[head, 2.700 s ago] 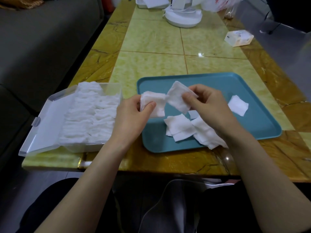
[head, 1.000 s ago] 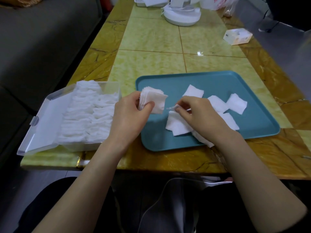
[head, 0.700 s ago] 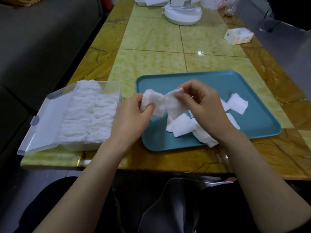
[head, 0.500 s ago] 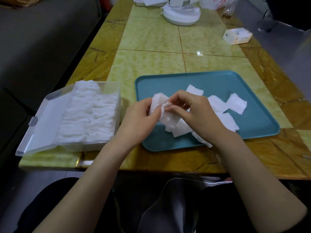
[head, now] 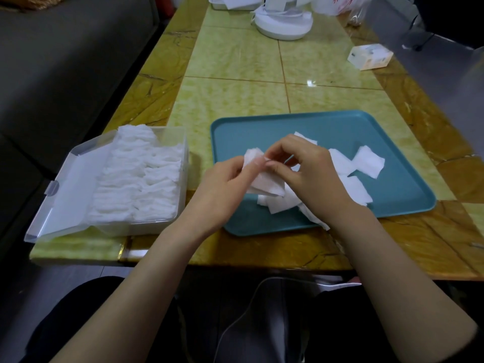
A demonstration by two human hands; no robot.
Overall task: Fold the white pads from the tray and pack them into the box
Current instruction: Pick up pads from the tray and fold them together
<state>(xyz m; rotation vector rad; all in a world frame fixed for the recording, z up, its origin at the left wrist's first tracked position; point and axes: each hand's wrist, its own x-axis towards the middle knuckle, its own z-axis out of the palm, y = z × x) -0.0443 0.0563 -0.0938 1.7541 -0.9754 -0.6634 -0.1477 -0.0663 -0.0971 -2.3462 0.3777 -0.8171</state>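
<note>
While the clear box (head: 184, 155) is sitting open at the left end of the surface (head: 235, 64), lid flopped out to its left, it's looking pretty full already, with folded pads (head: 141, 176) lining up in rows inside.

Moving right, the left hand (head: 222, 189) is hovering over the near-left part of the teal tray (head: 262, 124). Its fingers are curling in and pinching the top edge of a white pad (head: 264, 183). The right hand (head: 311, 174) is sitting right up against it, also curled, pinching the same pad from the other side. So the pad is hanging between both hands, just above the tray. Honestly can't tell if that's one pad or a few layers bunching together.

Further right, a scatter of loose pads (head: 368, 161) is lying flat on the tray, some overlapping and some hiding under the right wrist.

I'm reading this as mid-fold, with packing not yet started for this one. The next move is probably calling for bringing the edges together neatly and keeping a firm pinch, since the stuff is looking floppy. After that it's carrying the pad left and squeezing it into whatever room the box is leaving.
</note>
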